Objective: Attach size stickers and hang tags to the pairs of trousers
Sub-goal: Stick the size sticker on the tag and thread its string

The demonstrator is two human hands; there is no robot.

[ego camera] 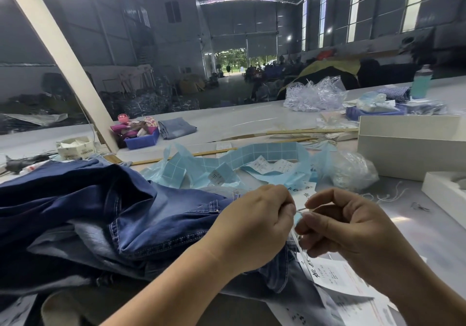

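Note:
A heap of blue denim trousers [121,214] lies on the table in front of me, at the left and centre. Over its right edge my left hand [254,227] and my right hand [353,232] meet, both with curled fingers pinching a thin white tag string [295,237] between them. A white hang tag [332,275] with black lettering lies below my right hand. More tags [305,189] show just behind my hands. A long strip of light blue sticker backing [252,156] winds across the table beyond.
White boxes [408,149] stand at the right, with a clear plastic bag [350,169] beside them. A blue bin [142,140] and folded jeans [176,127] sit farther back. A slanted beam [63,56] rises at the left. Wooden sticks [310,131] lie mid-table.

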